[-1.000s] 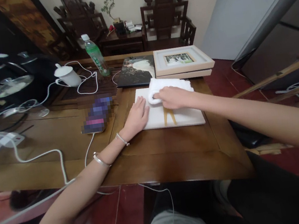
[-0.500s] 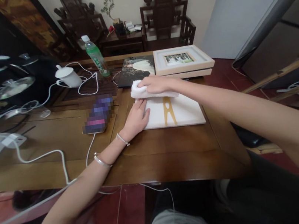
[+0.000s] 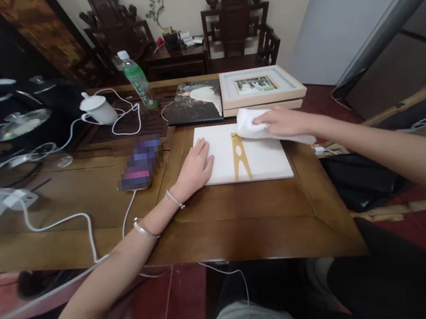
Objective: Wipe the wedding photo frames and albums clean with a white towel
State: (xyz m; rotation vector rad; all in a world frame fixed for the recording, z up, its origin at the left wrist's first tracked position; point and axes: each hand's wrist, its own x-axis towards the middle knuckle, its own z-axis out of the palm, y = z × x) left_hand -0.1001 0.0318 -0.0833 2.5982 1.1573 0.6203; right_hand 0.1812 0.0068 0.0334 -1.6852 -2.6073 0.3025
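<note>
White cloth has moved right, bunched in the right hand over the far right corner of the board; left hand spread on its left edge.

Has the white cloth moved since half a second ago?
Yes, rightward: the white cloth in the right hand went from the far left corner of the white board to its far right.

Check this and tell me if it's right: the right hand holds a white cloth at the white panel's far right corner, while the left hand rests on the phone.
Not quite: the left hand rests on the left side of the white panel, not on the phone, as the head view shows. The right hand and white cloth are as you say.
</note>
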